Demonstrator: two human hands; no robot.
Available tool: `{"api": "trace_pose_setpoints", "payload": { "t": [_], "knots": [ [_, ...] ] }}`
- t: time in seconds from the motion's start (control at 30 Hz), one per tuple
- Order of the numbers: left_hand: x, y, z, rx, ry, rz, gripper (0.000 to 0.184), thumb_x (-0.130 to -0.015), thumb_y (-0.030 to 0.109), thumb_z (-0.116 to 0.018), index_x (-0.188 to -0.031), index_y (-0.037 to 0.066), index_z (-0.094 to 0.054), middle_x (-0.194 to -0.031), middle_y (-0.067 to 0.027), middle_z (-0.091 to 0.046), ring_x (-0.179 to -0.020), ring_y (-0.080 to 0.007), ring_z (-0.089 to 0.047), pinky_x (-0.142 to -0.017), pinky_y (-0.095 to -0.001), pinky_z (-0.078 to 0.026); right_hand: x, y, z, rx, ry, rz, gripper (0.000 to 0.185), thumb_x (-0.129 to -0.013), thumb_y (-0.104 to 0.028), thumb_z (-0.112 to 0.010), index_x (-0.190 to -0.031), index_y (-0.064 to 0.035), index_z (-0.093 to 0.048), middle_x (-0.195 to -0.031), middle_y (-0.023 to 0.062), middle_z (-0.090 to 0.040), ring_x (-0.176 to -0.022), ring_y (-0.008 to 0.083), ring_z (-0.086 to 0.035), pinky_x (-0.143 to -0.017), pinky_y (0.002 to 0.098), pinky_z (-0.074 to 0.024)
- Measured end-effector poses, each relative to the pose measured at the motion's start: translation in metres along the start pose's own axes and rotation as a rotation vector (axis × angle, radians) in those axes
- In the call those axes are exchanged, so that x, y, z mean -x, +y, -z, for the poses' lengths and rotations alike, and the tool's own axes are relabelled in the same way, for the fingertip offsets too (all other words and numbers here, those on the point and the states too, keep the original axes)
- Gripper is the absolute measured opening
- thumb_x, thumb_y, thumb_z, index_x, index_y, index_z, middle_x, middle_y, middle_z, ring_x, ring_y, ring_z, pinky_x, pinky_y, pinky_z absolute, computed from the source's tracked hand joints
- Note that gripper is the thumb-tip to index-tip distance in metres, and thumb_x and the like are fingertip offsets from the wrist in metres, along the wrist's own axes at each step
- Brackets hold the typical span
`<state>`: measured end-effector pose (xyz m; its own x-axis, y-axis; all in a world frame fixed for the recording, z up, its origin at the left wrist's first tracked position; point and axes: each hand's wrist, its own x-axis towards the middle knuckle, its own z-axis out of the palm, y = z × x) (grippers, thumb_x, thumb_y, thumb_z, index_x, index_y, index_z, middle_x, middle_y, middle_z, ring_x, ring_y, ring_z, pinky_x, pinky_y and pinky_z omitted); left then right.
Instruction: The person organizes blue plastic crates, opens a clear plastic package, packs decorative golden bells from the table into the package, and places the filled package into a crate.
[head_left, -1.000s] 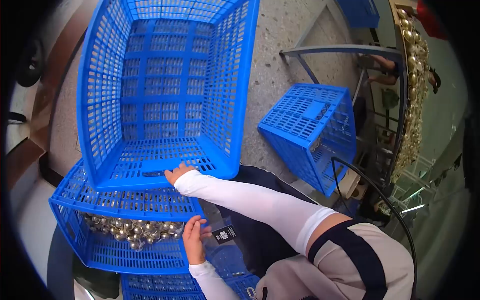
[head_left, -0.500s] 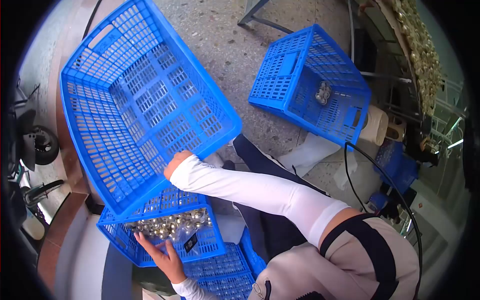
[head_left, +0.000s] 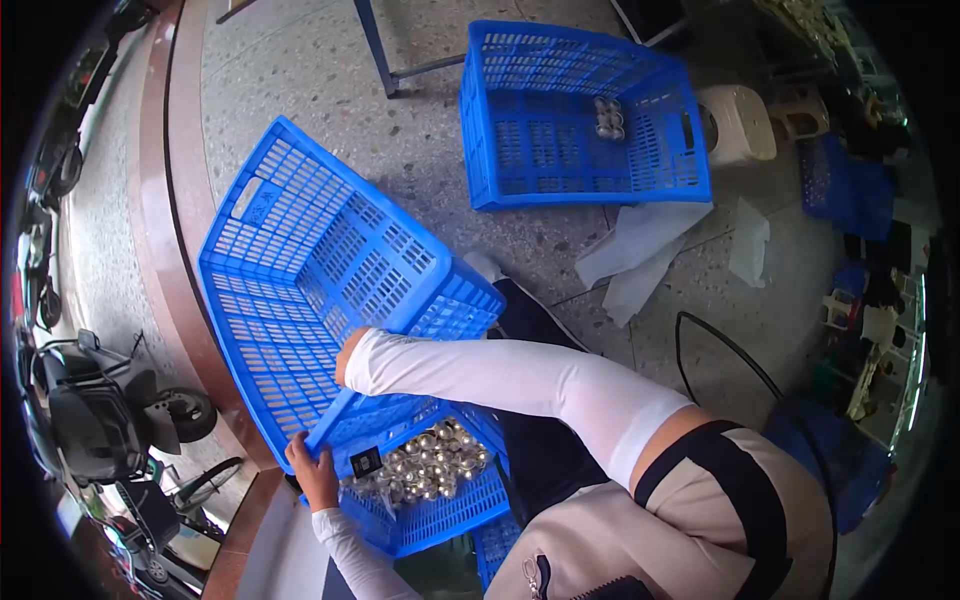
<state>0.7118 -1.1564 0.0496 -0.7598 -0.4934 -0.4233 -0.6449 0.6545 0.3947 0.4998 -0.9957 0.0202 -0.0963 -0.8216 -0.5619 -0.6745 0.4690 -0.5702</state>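
Observation:
An empty blue crate (head_left: 262, 317) is tilted over a lower blue crate (head_left: 440, 525). My right hand (head_left: 350, 358) is closed on the tilted crate's near rim, its fingers partly hidden by the white sleeve. At the rim's left corner, my left hand (head_left: 316, 474) grips the same crate. Gold and silver shiny balls (head_left: 430, 464) in clear wrapping fill part of the lower crate, beside a small black label (head_left: 366, 462).
Another blue crate (head_left: 585, 195) on the floor holds several wrapped balls (head_left: 609, 118). Beyond it are a beige stool (head_left: 740, 125) and plastic sheets (head_left: 640, 250). A black cable (head_left: 735, 348) loops at the right. Motorbikes (head_left: 95, 410) stand at the left.
The upper crate has moved down and nearer in the view. My left hand has gone from the balls to its rim corner. The view has turned, showing more motorbikes.

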Motion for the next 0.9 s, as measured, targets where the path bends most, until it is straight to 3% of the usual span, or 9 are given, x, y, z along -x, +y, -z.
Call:
{"api": "trace_pose_setpoints", "payload": {
  "t": [0.03, 0.17, 0.27, 0.33, 0.43, 0.7, 0.8, 0.83, 0.9],
  "knots": [
    [-0.003, 0.003, 0.006, -0.124, 0.043, -0.090, 0.031, -0.081, 0.009, -0.058, -0.109, 0.000, -0.049, -0.101, -0.0136, -0.051, -0.089, -0.0251, -0.057, -0.076, -0.0337, -0.047, 0.009, 0.002, 0.002, 0.018, 0.058, -0.019, 0.030, -0.083, -0.017, -0.051, -0.109, -0.0112, -0.065, -0.107, 0.0043, -0.065, -0.095, 0.0261, -0.064, -0.072, 0.0441, -0.0505],
    [-0.022, -0.025, 0.015, 0.357, -0.021, 0.156, 0.026, -0.084, 0.018, -0.060, -0.104, 0.003, -0.051, -0.081, -0.0050, -0.053, -0.053, -0.0127, -0.054, -0.040, -0.0235, -0.041, 0.034, -0.002, -0.001, 0.210, 0.367, -0.005, 0.023, -0.084, -0.019, -0.051, -0.094, -0.0101, -0.069, -0.100, 0.0120, -0.066, -0.094, 0.0282, -0.062, -0.076, 0.0425, -0.0448],
    [-0.019, 0.011, 0.017, 0.469, -0.008, 0.290, 0.025, -0.084, 0.019, -0.060, -0.102, 0.004, -0.051, -0.081, -0.0054, -0.053, -0.056, -0.0131, -0.056, -0.041, -0.0238, -0.042, 0.080, 0.016, -0.017, 0.039, 1.312, 0.097, 0.018, -0.076, -0.017, -0.056, -0.089, -0.0103, -0.065, -0.094, 0.0098, -0.064, -0.089, 0.0265, -0.060, -0.077, 0.0419, -0.0438],
    [-0.019, 0.020, 0.011, 0.457, 0.004, 0.278, 0.027, -0.085, 0.024, -0.060, -0.103, 0.006, -0.049, -0.083, -0.0043, -0.053, -0.058, -0.0135, -0.056, -0.042, -0.0239, -0.041, 0.142, 0.044, -0.030, -0.048, 1.538, 0.165, 0.016, -0.075, -0.020, -0.062, -0.086, -0.0084, -0.062, -0.088, 0.0065, -0.060, -0.079, 0.0232, -0.059, -0.073, 0.0381, -0.0472],
    [-0.009, 0.056, 0.006, 0.533, -0.007, 0.307, 0.030, -0.085, 0.030, -0.060, -0.104, 0.011, -0.047, -0.084, -0.0030, -0.052, -0.061, -0.0162, -0.056, -0.045, -0.0254, -0.043, 0.225, 0.122, -0.100, -0.287, 1.224, 0.092, 0.025, -0.075, -0.018, -0.065, -0.098, -0.0086, -0.059, -0.090, 0.0100, -0.062, -0.081, 0.0272, -0.061, -0.073, 0.0399, -0.0489],
    [0.017, 0.107, -0.031, 0.322, 0.056, 0.270, 0.047, -0.077, 0.026, -0.066, -0.114, 0.003, -0.048, -0.096, -0.0093, -0.053, -0.080, -0.0271, -0.057, -0.055, -0.0369, -0.048, 0.458, 0.370, -0.353, -0.855, 0.598, -0.990, 0.030, -0.084, -0.022, -0.057, -0.113, -0.0125, -0.054, -0.102, 0.0116, -0.064, -0.093, 0.0313, -0.060, -0.081, 0.0407, -0.0469],
    [0.029, 0.162, -0.036, 0.257, -0.004, 0.253, 0.034, -0.080, 0.026, -0.063, -0.103, 0.004, -0.052, -0.084, -0.0061, -0.051, -0.068, -0.0221, -0.052, -0.051, -0.0336, -0.045, 0.549, 0.443, -0.455, -0.889, 0.647, -1.287, 0.037, -0.078, -0.027, -0.065, -0.110, -0.0114, -0.056, -0.097, 0.0132, -0.065, -0.094, 0.0305, -0.061, -0.083, 0.0398, -0.0477],
    [0.051, 0.208, -0.035, 0.301, 0.007, 0.323, 0.027, -0.082, 0.028, -0.061, -0.097, 0.005, -0.054, -0.077, -0.0036, -0.049, -0.061, -0.0195, -0.050, -0.048, -0.0311, -0.044, 0.579, 0.489, -0.572, -1.013, 0.720, -1.352, 0.038, -0.077, -0.027, -0.067, -0.109, -0.0083, -0.056, -0.100, 0.0139, -0.065, -0.093, 0.0283, -0.062, -0.081, 0.0402, -0.0484],
    [0.097, 0.239, -0.008, 0.444, 0.064, 0.455, 0.023, -0.088, 0.032, -0.057, -0.083, 0.009, -0.058, -0.062, 0.0012, -0.047, -0.046, -0.0142, -0.046, -0.042, -0.0259, -0.040, 0.606, 0.500, -0.594, -0.954, 0.584, -1.610, 0.037, -0.076, -0.024, -0.069, -0.106, -0.0061, -0.057, -0.096, 0.0134, -0.065, -0.085, 0.0251, -0.063, -0.076, 0.0386, -0.0499]
  ]
}}
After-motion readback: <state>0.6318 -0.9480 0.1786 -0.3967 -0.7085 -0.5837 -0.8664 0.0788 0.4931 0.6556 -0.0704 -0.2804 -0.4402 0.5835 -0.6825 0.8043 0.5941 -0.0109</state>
